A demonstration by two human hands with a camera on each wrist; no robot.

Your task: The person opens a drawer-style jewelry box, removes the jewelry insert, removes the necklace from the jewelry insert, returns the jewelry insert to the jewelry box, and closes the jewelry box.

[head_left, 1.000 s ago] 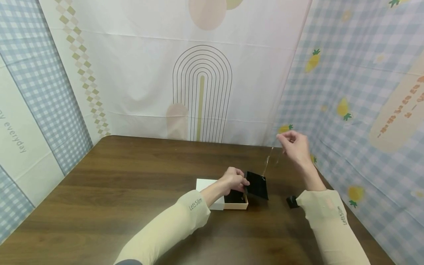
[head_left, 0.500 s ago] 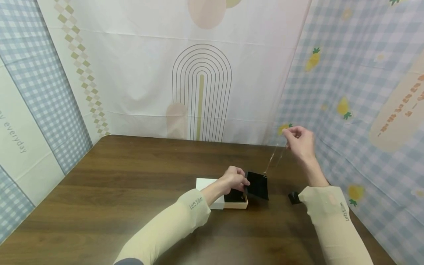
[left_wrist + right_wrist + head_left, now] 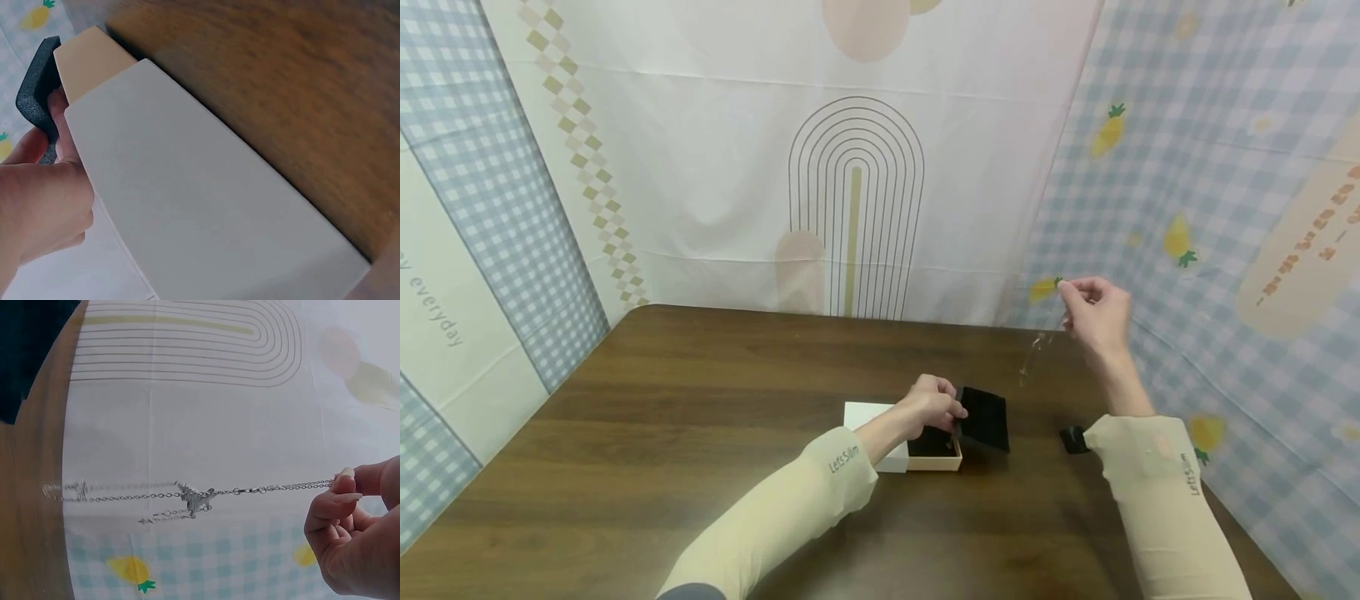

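My left hand [image 3: 931, 404] pinches the edge of a black foam pad [image 3: 987, 418], tilted up beside a small jewelry box. In the left wrist view, the thumb and fingers grip the dark foam [image 3: 39, 81]. The box's white sleeve [image 3: 187, 169] partly covers a tan tray [image 3: 94, 59] with a black inside. Raised at the right, my right hand [image 3: 1097, 317] pinches a fine chain necklace [image 3: 131, 497] between thumb and fingertips. The chain hangs down doubled, apart from the pad, showing a clasp and a small blurred pendant. Its upper end is hidden in the fingers.
A small black object [image 3: 1073, 439] lies on the wooden table [image 3: 715, 375] beside the right sleeve. Patterned cloth [image 3: 722, 167] hangs behind the table's far edge, and blue checked cloth [image 3: 1210, 183] lines the right side.
My right hand has moved up and to the right, drawing the necklace away from the pad's upper corner, where it hung before. The left hand, pad and box stay nearly still.
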